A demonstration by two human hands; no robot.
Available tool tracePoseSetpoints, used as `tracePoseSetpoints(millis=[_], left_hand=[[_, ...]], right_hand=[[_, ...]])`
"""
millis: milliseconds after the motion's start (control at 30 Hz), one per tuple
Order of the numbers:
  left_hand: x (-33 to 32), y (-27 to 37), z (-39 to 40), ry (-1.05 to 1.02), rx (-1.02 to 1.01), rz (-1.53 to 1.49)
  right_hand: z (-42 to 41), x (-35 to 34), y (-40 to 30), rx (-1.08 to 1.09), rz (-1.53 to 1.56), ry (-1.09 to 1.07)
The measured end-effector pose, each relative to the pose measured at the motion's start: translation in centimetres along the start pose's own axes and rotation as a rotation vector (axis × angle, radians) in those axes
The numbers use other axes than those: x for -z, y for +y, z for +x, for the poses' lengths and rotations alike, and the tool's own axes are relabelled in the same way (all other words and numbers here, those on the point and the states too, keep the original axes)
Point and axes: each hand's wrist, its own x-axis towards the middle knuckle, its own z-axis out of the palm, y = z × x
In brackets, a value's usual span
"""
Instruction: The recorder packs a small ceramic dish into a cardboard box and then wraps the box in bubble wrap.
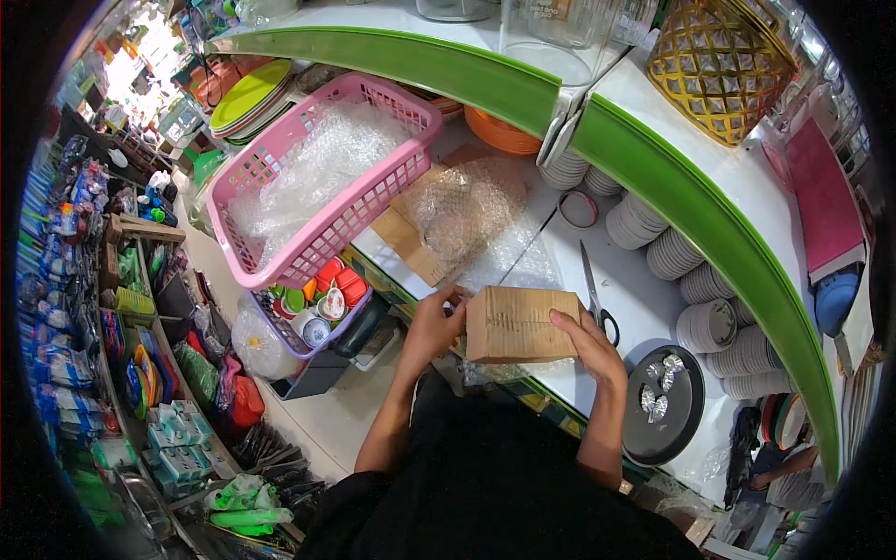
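Observation:
A small brown cardboard box (523, 325) is held over the front edge of the white shelf (623, 280). My right hand (593, 348) grips its right end, thumb on the upper face. By the box's left end, my left hand (435, 323) has its fingers curled close to the far corner; whether they pinch anything is too small to tell. Beyond the box, clear bubble wrap (483, 210) lies over a flat piece of cardboard (402, 241). Scissors (590, 280) with black handles lie just past my right hand, partly behind the box.
A pink plastic basket (329, 231) full of bubble wrap stands at the left, above a purple basket (308, 350) of small dishes. At the right sit a black round pan (665, 427) with shiny silver pieces and several stacks of bowls (672, 252). A green shelf edge (700, 203) overhangs them.

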Motion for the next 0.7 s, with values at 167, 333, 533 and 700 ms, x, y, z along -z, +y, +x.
tracePoseSetpoints(millis=[167,333,533,700], left_hand=[[0.3,1.6,1.3,0.394,-0.157,0.118],[0.9,2.0,2.9,0.410,-0.222,0.207],[-0.5,3.6,5.0,0.123,-0.742,0.389],[-1.3,3.9,10.8,-0.413,-0.686,0.318]], right_hand=[[-0.1,-0.4,-0.2,0.012,-0.038,0.018],[0.0,-0.1,0.4,0.068,-0.117,0.084],[-0.7,0.5,0.5,0.009,-0.038,0.069],[-1.6,1.0,0.4,-0.133,0.041,0.167]])
